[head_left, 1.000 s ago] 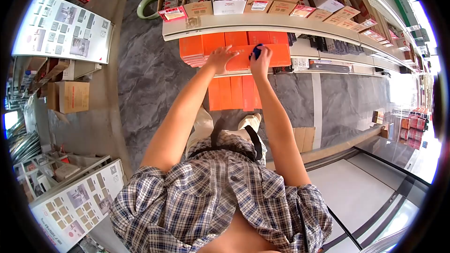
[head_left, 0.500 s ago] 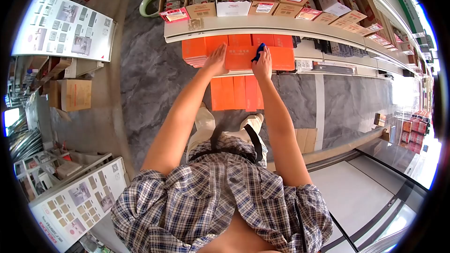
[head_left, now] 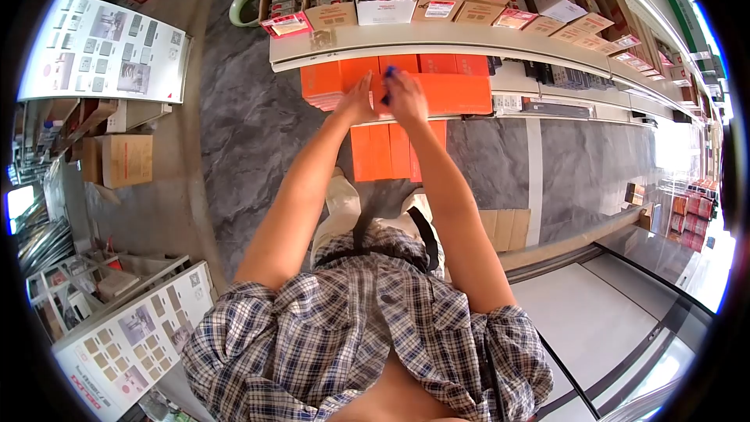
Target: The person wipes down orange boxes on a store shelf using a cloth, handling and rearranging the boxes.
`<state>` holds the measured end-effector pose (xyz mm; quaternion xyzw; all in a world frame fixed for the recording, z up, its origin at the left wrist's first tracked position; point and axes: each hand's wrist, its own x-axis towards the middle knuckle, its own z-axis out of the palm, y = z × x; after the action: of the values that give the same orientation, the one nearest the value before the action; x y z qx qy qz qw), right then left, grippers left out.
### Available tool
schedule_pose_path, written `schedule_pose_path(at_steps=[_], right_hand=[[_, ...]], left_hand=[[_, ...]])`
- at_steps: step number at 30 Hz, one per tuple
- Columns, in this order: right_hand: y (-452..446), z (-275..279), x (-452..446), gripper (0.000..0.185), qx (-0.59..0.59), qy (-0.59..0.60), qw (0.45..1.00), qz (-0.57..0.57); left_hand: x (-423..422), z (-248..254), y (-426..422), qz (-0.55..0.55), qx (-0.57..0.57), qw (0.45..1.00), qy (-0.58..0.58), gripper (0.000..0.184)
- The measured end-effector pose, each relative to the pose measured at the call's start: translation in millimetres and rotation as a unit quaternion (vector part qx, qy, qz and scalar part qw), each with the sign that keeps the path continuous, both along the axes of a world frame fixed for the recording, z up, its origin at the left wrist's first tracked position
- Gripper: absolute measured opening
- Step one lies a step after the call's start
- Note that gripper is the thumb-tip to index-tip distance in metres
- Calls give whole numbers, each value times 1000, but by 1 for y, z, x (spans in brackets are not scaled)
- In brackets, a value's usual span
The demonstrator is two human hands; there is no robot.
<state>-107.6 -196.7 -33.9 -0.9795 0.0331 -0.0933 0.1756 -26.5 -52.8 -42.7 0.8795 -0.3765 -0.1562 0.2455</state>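
Note:
A long orange box lies across the front of the lower shelf, with more orange boxes behind and left of it. My left hand rests against its left end, fingers stretched out and close together. My right hand, somewhat blurred, is closed on a small dark blue cloth at the left part of the box's face. The cloth is mostly covered by the fingers.
The upper shelf juts out just above my hands, carrying open cartons of small parts. More orange boxes stand below. Display boards and a brown carton are at left; a glass-topped counter is at right.
My right hand has slid left along the orange box with the blue cloth, from its middle toward my left hand. My left hand has hardly moved.

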Motion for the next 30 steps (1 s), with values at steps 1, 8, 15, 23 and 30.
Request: schedule_pose_path(at_steps=[1,8,15,23,30], right_hand=[[-17,-12,-3,36,30,-4,995,-94],[-28,-11,-8,44,8,-9,976,-218],[36,-17,25,37,37,-13,999,-29],[-38,-9,-13,39,-14,-2,981,-195],[-30,-14,-11,43,64,13,977,-201]], left_hand=[[-1,4,0,2,18,1000,6,109],[0,-4,2,12,-11,999,41,113],[1,-9,2,30,-15,997,71,112],[2,0,-3,4,14,999,51,110],[9,8,-7,-21,96,995,17,112]])
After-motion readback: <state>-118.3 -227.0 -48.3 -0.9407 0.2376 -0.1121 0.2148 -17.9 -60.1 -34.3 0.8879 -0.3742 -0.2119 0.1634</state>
